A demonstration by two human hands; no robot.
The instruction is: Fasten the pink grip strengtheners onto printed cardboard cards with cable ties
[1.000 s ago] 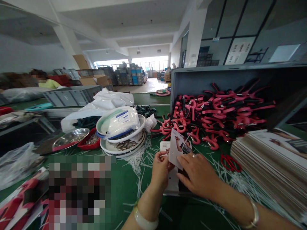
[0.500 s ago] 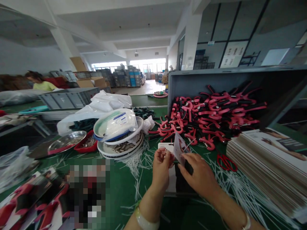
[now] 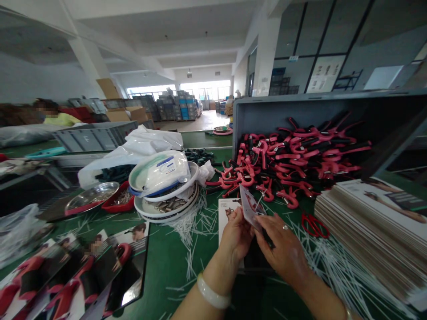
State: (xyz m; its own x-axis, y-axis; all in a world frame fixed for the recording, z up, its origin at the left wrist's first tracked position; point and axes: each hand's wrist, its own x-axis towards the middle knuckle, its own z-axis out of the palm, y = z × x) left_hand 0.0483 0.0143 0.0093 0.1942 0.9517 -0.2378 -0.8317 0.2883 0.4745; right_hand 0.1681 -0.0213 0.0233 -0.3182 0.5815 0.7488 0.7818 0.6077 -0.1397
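Note:
A printed backing card (image 3: 246, 209) stands tilted between my two hands, seen nearly edge-on. My left hand (image 3: 236, 235) is closed at its left side, thumb and fingers pinching its lower part. On the other side, my right hand (image 3: 283, 244) has its fingers closed on the card's right edge. A thin white cable tie (image 3: 261, 198) sticks out by the card's face. Another printed card (image 3: 224, 218) lies flat under my left hand. What is behind the held card is mostly hidden.
A grey crate (image 3: 248, 111) on its side spills pink-and-black hand tools (image 3: 267, 155). At right are a card stack (image 3: 353, 240), red scissors (image 3: 315, 226) and loose cable ties (image 3: 328, 262). Stacked bowls (image 3: 167, 213) and carded tools (image 3: 86, 280) lie left. A co-worker (image 3: 60, 118) is beyond.
My left hand has moved right and closed in on the held card's lower part. More of the flat card shows. My right hand has shifted slightly right and turned.

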